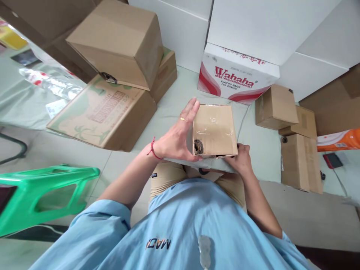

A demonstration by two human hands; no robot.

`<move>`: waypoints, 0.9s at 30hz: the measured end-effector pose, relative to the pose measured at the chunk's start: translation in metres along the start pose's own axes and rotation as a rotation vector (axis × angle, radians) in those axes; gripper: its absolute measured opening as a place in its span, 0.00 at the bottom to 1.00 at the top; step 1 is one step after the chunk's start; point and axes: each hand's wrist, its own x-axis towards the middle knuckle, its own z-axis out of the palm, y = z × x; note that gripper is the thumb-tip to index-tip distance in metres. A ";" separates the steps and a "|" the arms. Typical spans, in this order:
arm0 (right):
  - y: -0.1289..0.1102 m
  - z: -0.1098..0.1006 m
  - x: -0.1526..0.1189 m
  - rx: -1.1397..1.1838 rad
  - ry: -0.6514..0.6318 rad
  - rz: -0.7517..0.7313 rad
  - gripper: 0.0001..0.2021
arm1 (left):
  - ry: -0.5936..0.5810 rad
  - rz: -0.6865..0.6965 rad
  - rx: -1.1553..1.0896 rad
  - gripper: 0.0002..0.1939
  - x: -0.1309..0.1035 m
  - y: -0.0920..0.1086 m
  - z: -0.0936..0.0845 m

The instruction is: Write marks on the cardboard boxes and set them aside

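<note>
A small brown cardboard box (215,127) is in front of me at the table's near edge. Clear tape shines across its top, and a dark, ragged-looking mark shows at its near left corner. My left hand (178,137) is spread along the box's left side, fingers stretched towards the far corner and thumb by the near one. Some space shows between its palm and the box. My right hand (240,159) is closed at the near right corner, its fingers partly hidden below the box.
Left lie a printed coconut carton (104,112) and a plain carton (120,41) on it. Behind stands a white and red Wahaha water carton (236,75). Small boxes (277,107) are stacked right. A plastic bottle (50,82) lies far left; a green stool (50,187) stands below.
</note>
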 end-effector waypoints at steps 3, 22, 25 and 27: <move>0.017 -0.019 -0.005 0.171 0.058 0.115 0.43 | 0.080 0.004 0.044 0.80 -0.005 0.003 0.014; -0.085 -0.084 -0.106 0.403 0.460 -0.451 0.45 | 0.238 0.063 0.183 0.71 0.032 -0.019 0.050; -0.093 -0.078 -0.105 0.394 0.460 -0.460 0.47 | 0.227 0.045 0.190 0.69 0.031 -0.018 0.049; -0.094 -0.076 -0.106 0.397 0.445 -0.452 0.47 | 0.234 0.058 0.196 0.68 0.031 -0.018 0.049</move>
